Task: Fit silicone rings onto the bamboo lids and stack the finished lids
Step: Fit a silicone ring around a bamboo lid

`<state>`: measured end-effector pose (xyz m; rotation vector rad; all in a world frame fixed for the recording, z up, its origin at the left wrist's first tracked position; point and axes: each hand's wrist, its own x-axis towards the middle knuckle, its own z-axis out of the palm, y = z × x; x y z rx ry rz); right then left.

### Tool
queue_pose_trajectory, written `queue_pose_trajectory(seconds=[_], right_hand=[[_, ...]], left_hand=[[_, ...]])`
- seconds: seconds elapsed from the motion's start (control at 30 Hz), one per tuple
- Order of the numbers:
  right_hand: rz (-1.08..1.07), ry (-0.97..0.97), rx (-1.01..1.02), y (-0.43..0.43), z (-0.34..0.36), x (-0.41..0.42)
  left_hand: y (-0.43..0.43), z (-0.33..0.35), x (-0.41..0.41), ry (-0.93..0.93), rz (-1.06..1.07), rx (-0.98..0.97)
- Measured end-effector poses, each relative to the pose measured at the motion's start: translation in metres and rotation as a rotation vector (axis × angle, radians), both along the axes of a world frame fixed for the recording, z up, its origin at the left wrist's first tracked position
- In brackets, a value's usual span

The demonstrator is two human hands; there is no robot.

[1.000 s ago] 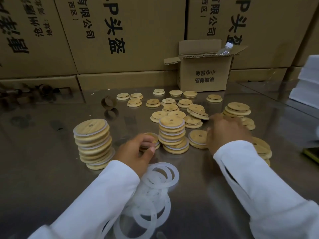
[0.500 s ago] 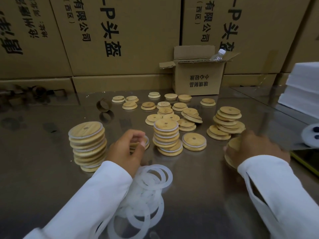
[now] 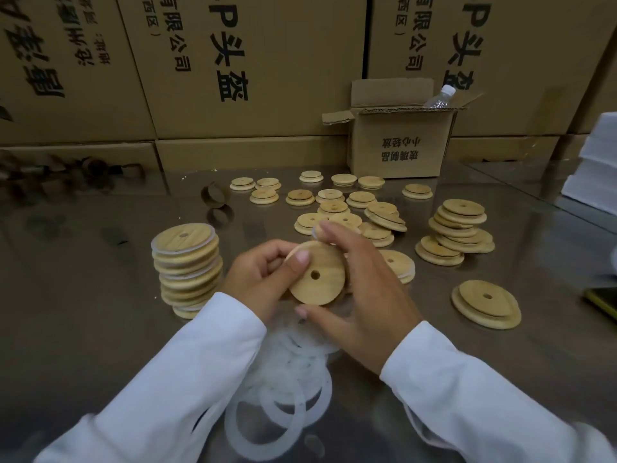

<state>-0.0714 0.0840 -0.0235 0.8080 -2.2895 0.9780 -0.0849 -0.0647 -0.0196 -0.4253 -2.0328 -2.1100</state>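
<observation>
Both hands meet over the counter (image 3: 83,312) on one bamboo lid (image 3: 317,279), held off the surface and tilted, flat face and small hole toward you.

Left hand (image 3: 263,279): thumb pressed on the lid's upper left face, the other fingers curled behind it.
Right hand (image 3: 364,295): curved round the lid's right side, forefinger over the top edge, thumb at the lower edge — spanning the rim. A pale sliver shows by the forefinger tip; you cannot tell whether it is a ring.

Positions, all taken from the held lid:
- Left of it, the tall stack (image 3: 187,265) of ringed lids stands on the counter, slightly leaning.
- Below it, nearer you, the silicone rings (image 3: 287,379) lie in a loose overlapping heap, partly under your left sleeve.
- Beyond it, loose lids (image 3: 334,207) are scattered singly and in twos.
- Right of it and farther back, an untidy pile of lids (image 3: 457,225); right and nearer, a single large lid (image 3: 485,309) lies flat.
- Far behind — an open carton (image 3: 400,142) with a water bottle (image 3: 440,96) poking out.
</observation>
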Motion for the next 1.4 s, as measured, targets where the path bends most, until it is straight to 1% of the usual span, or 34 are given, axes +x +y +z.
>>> queue_pose_trajectory(seconds=[0.07,0.1,0.17,0.23,0.33,0.47,0.53,0.57,0.63,0.73,0.8,0.87,0.97,1.07,1.23,1.4], right_hand=[[-0.068,-0.122,-0.060,0.003,-0.003,-0.004],[-0.135,-0.157,-0.020,0.005,-0.005,-0.006],[-0.241,-0.169,0.189,0.007,-0.008,-0.008],[-0.243,-0.214,0.335,0.005,-0.012,-0.007],[-0.204,-0.275,0.331,0.002,-0.012,-0.006],[-0.153,-0.303,0.281,0.001,-0.009,-0.006],[-0.120,-0.308,0.204,0.001,-0.007,-0.006],[-0.091,-0.329,0.124,0.001,-0.005,-0.005],[0.009,-0.371,-0.106,-0.001,0.001,-0.003],[0.109,-0.333,-0.430,0.000,0.010,-0.001],[0.069,-0.302,-0.565,0.000,0.012,-0.002],[-0.004,-0.306,-0.648,0.000,0.012,-0.004],[-0.044,-0.334,-0.712,-0.001,0.010,-0.005],[-0.056,-0.353,-0.703,-0.001,0.010,-0.005],[-0.049,-0.415,-0.738,-0.002,0.010,-0.005],[-0.052,-0.417,-0.730,-0.001,0.010,-0.006]], left_hand=[[-0.004,-0.001,-0.005,-0.020,0.066,0.053],[-0.007,-0.001,-0.009,-0.030,0.102,0.070],[-0.010,-0.001,-0.012,-0.051,0.144,0.120],[-0.010,0.000,-0.012,-0.089,0.122,0.204],[-0.008,0.001,-0.011,-0.166,0.049,0.309],[-0.009,0.000,-0.011,-0.193,0.034,0.347],[-0.009,-0.001,-0.012,-0.187,0.066,0.346],[-0.010,-0.002,-0.012,-0.187,0.081,0.346],[-0.010,-0.002,-0.013,-0.207,0.094,0.351],[-0.010,0.001,-0.011,-0.280,0.056,0.351],[-0.008,0.003,-0.009,-0.337,-0.033,0.328],[-0.003,0.004,-0.006,-0.362,-0.124,0.273],[0.000,0.003,-0.001,-0.334,-0.182,0.199],[-0.001,0.001,0.001,-0.285,-0.216,0.137],[-0.001,-0.001,0.000,-0.258,-0.216,0.162],[0.000,-0.001,0.001,-0.210,-0.225,0.200]])
